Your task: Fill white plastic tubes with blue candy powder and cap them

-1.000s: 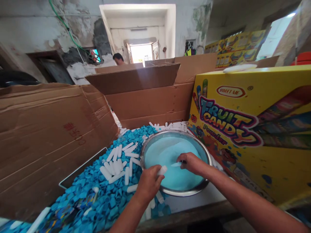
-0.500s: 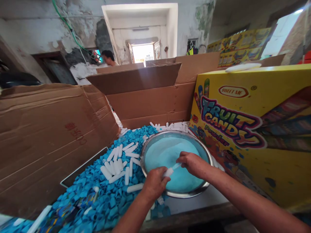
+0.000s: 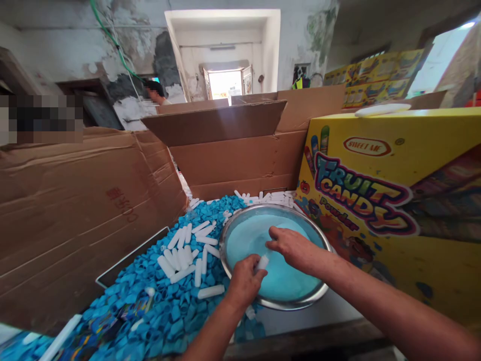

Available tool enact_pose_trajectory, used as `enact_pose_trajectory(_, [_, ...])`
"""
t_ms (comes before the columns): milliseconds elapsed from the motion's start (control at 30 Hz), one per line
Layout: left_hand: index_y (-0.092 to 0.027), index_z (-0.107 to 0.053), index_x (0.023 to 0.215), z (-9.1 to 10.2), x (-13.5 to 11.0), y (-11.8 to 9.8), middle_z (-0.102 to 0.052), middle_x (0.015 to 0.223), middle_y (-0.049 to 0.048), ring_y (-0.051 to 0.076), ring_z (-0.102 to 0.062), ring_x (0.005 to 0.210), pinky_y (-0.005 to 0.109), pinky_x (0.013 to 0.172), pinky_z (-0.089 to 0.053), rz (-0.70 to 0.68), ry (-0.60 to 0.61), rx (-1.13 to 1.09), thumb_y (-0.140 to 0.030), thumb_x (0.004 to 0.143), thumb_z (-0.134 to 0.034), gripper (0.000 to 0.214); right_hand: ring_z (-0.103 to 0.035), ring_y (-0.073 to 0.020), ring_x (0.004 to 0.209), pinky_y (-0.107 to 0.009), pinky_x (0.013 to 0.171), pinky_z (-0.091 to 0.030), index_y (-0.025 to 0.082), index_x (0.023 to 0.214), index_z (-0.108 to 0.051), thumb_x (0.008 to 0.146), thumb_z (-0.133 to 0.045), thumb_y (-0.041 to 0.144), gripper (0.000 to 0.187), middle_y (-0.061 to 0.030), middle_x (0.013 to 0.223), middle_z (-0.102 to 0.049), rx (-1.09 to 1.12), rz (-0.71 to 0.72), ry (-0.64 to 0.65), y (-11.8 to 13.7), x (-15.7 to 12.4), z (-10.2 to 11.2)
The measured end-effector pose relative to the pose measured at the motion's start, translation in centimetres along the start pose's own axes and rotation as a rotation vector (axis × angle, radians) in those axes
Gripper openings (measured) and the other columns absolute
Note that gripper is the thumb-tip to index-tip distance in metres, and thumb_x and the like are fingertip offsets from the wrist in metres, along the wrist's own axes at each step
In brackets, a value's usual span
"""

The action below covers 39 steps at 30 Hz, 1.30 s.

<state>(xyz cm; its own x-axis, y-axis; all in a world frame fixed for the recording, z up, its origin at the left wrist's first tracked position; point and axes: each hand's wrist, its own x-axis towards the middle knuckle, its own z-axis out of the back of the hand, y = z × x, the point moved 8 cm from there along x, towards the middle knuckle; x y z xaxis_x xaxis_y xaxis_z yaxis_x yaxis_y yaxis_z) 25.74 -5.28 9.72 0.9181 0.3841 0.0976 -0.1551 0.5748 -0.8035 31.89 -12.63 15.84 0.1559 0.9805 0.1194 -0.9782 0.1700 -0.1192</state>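
A steel bowl [image 3: 326,235] holds pale blue powder [image 3: 289,286]. Over its near left rim, my left hand [image 3: 245,281] is closed around a small white plastic tube [image 3: 263,261], whose open end points up toward the powder. My right hand [image 3: 291,245] is above the middle of the bowl, its fingers pinched and pointing left. The small pale scoop it held a moment ago is hardly visible now, hidden by the fingers or the powder. Left of the bowl, several white tubes [image 3: 183,274] lie on a heap of blue plastic caps [image 3: 165,326].
Cardboard flaps [image 3: 233,160] wall off the back, and a brown carton side [image 3: 75,225] stands at the left. A yellow candy powder box [image 3: 361,165] is close to the bowl's right. Behind the cardboard are a person [image 3: 156,93] and stacked yellow boxes [image 3: 376,75].
My right hand has moved slightly left and away from the tube, toward the middle of the powder. The scoop, visible at the tube's mouth before, no longer shows clearly. My left hand still holds the tube.
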Motion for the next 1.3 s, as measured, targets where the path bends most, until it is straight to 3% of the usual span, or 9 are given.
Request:
enact_pose_trajectory(767, [-0.015, -0.058, 0.067, -0.2, 0.0, 1.0, -0.047, 0.058, -0.005, 0.013, -0.045, 0.059, 0.023, 0.055, -0.03, 0.036, -0.048, -0.088, -0.01, 0.066, -0.056, 0.006, -0.049, -0.0186, 0.071, -0.029, 0.062, -0.03, 0.015, 0.079, -0.062, 0.081, -0.044, 0.008, 0.019, -0.0085, 0.082, -0.054, -0.119, 0.087, 0.015, 1.8, 1.4, 0.9])
enact_pose_trajectory(967, [-0.015, -0.062, 0.072, -0.3, -0.2, 0.9, -0.055, 0.062, -0.0027, 0.015, -0.051, 0.062, 0.024, 0.058, -0.036, 0.024, -0.047, -0.085, -0.009, 0.066, -0.057, 0.01, -0.051, -0.0189, 0.071, -0.029, 0.062, -0.031, 0.016, 0.082, -0.065, 0.08, -0.046, 0.009, 0.02, -0.0083, 0.081, -0.055, -0.121, 0.084, 0.011, 1.9, 1.1, 1.2])
enact_pose_trajectory(1067, [-0.015, -0.064, 0.086, 0.2, -0.4, 1.3, -0.063, 0.072, -0.0001, 0.017, -0.056, 0.07, 0.026, 0.067, -0.041, 0.023, -0.044, -0.094, -0.009, 0.066, -0.059, 0.022, -0.053, -0.0185, 0.076, -0.027, 0.062, -0.032, 0.019, 0.088, -0.066, 0.08, -0.043, 0.006, 0.028, -0.008, 0.085, -0.056, -0.094, -0.035, -0.007, 0.4, 0.1, 1.3])
enact_pose_trajectory(1167, [-0.017, -0.06, 0.105, 1.8, -1.2, 1.8, -0.067, 0.088, 0.0023, 0.017, -0.058, 0.082, 0.027, 0.077, -0.043, 0.018, -0.079, -0.151, -0.011, 0.067, -0.061, 0.038, -0.055, -0.0154, 0.074, -0.024, 0.058, -0.032, 0.021, 0.092, -0.067, 0.078, -0.042, 0.003, 0.033, -0.0067, 0.088, -0.057, -0.034, -0.215, 0.019, -1.8, -1.0, -0.8])
enact_pose_trajectory(1300, [-0.016, -0.063, 0.096, 5.0, -3.4, 2.7, -0.068, 0.094, 0.0039, 0.019, -0.06, 0.085, 0.027, 0.079, -0.046, -0.01, -0.155, -0.318, -0.015, 0.069, -0.059, 0.028, -0.059, -0.015, 0.072, -0.023, 0.057, -0.036, 0.02, 0.1, -0.064, 0.076, -0.05, 0.009, 0.03, -0.0057, 0.092, -0.059, 0.121, -0.292, 0.173, -1.8, -2.0, -6.2])
